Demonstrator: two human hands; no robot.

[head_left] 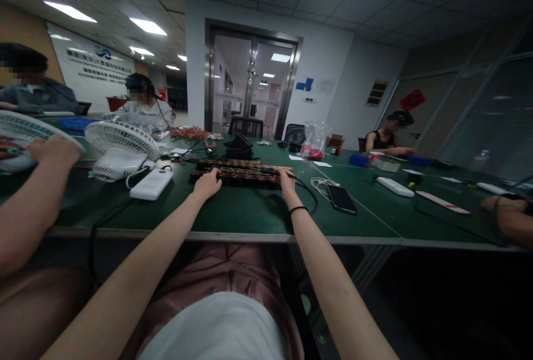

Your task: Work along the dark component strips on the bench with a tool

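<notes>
The bundle (245,173) is pinched at its ends by the left fingers (215,175) and right fingers (283,172). A phone (342,199) is seen nearby.

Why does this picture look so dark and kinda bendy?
In the head view, the ceiling lights glare white, but it's nearly black under the green table; the head view also looks stretched near its sides, like the fan at the left edge; and in the head view, the thin strips between the left hand and right hand look too soft to see clearly.
</notes>
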